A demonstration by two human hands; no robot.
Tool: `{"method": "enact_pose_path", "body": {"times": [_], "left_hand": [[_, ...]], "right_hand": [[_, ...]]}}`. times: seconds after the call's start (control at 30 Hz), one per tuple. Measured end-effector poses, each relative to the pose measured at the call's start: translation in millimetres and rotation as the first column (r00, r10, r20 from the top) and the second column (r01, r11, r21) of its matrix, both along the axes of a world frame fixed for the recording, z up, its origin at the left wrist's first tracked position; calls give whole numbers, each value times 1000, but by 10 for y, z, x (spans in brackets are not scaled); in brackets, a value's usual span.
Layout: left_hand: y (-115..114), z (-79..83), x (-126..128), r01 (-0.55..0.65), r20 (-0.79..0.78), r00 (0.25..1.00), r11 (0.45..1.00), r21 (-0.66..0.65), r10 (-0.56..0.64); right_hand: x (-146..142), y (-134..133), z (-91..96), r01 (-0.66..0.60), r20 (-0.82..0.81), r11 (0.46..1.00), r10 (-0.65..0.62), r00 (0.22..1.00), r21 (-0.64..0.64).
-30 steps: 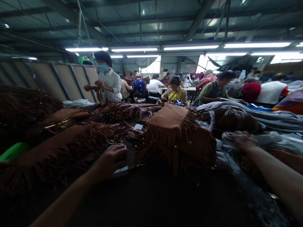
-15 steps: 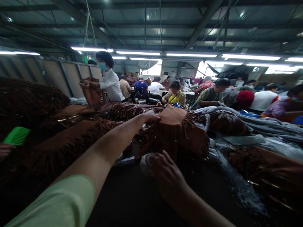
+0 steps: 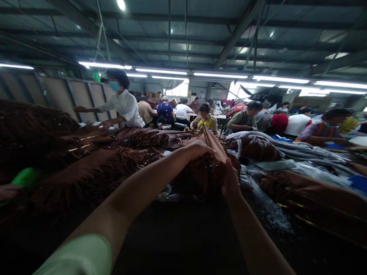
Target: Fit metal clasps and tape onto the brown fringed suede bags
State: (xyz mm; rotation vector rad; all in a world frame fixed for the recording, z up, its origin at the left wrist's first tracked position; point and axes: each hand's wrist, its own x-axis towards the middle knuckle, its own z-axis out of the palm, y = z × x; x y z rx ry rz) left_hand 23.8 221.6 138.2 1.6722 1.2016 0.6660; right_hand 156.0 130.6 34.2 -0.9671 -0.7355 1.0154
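- The left hand (image 3: pixel 197 147) reaches far out over the bench (image 3: pixel 183 236). Its fingers curl down over the top edge of the brown bag with strings (image 3: pixel 213 147), so it has hold of the bag.
- The right hand (image 3: pixel 231 179) is pressed flat on the right side of the same bag, lower down than the left hand. Its thumb points up. Its fingers are hidden in the strings, so I cannot tell how far they are closed.
- The bag stands up between the two hands, in the middle of the bench. Its flap is tipped up to a point.
- A big pile of brown bags (image 3: pixel 94 172) lies to the left of it.
- Far left, another person's hand (image 3: pixel 5 191) holds a green comb (image 3: pixel 24 176).
- Grey cloth (image 3: pixel 289 151) lies to the right.
- A person in a white shirt (image 3: pixel 126 109) stands behind the pile.
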Motion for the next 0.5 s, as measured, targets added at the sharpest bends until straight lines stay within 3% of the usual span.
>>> {"method": "enact_pose_path", "body": {"times": [0.1, 0.2, 0.3, 0.4, 0.5], "left_hand": [[-496, -334, 80, 156, 177, 973, 987, -46, -146], [-886, -773, 71, 312, 471, 857, 938, -151, -209], [-1052, -1143, -53, 260, 586, 811, 898, -354, -3], [-989, -1300, -251, 125, 641, 712, 847, -517, 287], [-894, -1268, -443, 191, 701, 659, 840, -508, 274]], "right_hand": [[161, -112, -24, 115, -74, 987, -124, 990, -116], [278, -323, -144, 126, -37, 970, -136, 990, -207], [409, -560, -266, 26, -49, 986, -35, 998, -165], [572, -776, -359, -107, -32, 985, 104, 994, -137], [746, -957, -415, -159, 35, 972, 167, 985, -173]]}}
